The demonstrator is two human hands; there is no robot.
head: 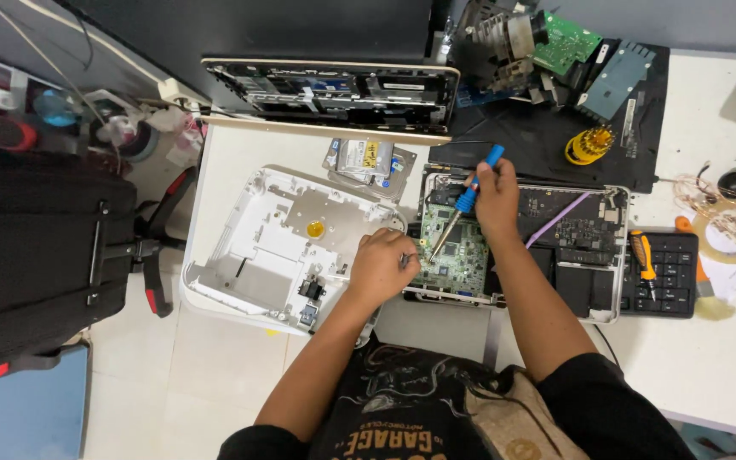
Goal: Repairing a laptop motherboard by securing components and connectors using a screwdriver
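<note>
My right hand (496, 198) grips a blue-handled screwdriver (468, 200), its shaft slanting down-left with the tip on a green circuit board (462, 255). The board lies on an opened laptop base (585, 230) with dark components and a purple strip. My left hand (379, 268) is closed at the board's left edge, pinching it or something small there; exactly what is hidden. Left of that hand lies a white plastic housing (257, 238) with a metal plate inside and a small yellow disc (315, 228).
An open laptop chassis (330, 94) stands at the back. A silver hard drive (366, 162) lies behind the housing. Also here: a yellow bit holder (589, 145), loose green boards (566, 38), a small black keypad (670, 273) with an orange-handled tool (643, 255), wire coils (730, 221), and a black chair (44, 247) at left.
</note>
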